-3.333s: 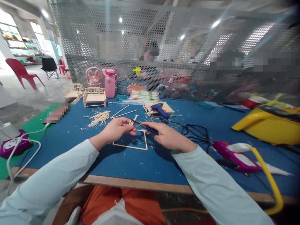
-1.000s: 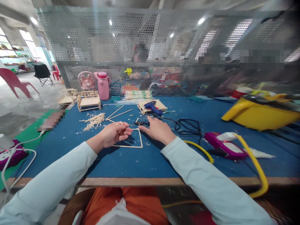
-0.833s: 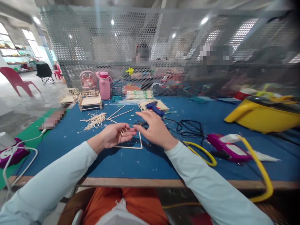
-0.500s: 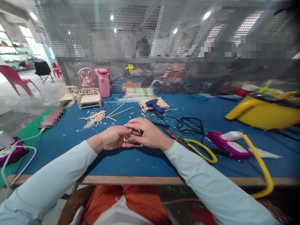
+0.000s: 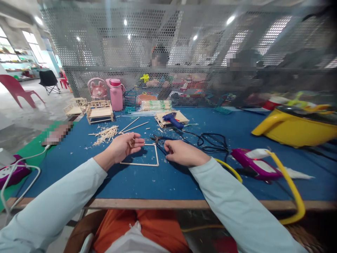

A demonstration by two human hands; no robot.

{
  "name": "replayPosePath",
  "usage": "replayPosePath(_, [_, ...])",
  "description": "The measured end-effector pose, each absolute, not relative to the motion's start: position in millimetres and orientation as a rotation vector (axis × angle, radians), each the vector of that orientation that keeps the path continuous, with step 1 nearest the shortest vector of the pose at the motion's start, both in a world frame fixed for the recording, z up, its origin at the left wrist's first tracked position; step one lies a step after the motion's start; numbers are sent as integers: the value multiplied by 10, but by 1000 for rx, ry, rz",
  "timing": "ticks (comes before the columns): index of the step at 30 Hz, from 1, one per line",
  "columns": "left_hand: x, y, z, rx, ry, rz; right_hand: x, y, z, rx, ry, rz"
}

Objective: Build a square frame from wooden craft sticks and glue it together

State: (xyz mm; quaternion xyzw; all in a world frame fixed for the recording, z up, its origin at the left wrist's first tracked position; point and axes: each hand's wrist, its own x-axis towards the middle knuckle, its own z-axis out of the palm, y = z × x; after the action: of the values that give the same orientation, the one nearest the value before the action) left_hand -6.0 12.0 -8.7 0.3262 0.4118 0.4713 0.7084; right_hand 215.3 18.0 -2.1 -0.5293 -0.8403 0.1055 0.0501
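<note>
My left hand (image 5: 123,147) is half curled, palm turned inward, with short wooden sticks (image 5: 130,143) held against its fingers. Just below it, a thin rectangular stick frame (image 5: 157,154) lies flat on the table, its left part hidden by the hand. To the right, my right hand (image 5: 183,153) has its fingers bent round a dark handle of a pair of cutting pliers (image 5: 156,138), whose jaws point left. Behind the right hand, only the yellow handle (image 5: 231,168) of the scissors shows.
Cut sticks (image 5: 107,133) lie in a pile. A blue glue gun (image 5: 173,120) rests on a stick model, its black cord (image 5: 213,140) looping right. Small stick furniture (image 5: 100,111), a pink bottle (image 5: 116,94), a purple power strip (image 5: 255,163) and a yellow pot (image 5: 297,126) stand around.
My hands have moved apart, the left one leftward and the right one rightward. The stick frame and the pliers' jaws now show between them.
</note>
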Motion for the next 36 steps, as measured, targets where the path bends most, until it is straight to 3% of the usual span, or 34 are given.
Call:
replayPosePath(5, [-21, 83, -94, 622, 856, 930, 2067, 206, -53, -1644, -2397, 146])
replayPosePath(10, [8, 20, -134, 636, 757, 707, 1900, 94, -17, -948, -2390, 158])
replayPosePath(13, [39, -22, -150, 674, 755, 661, 1752, 38, -73, -753, -2408, 254])
replayPosePath(26, [116, -125, -189, 879, 473, 804, 1611, 10, -131, -757, -2183, 367])
replayPosePath(36, [174, -87, -103, 788, 554, 808, 1609, 69, -41, -777, -2230, 326])
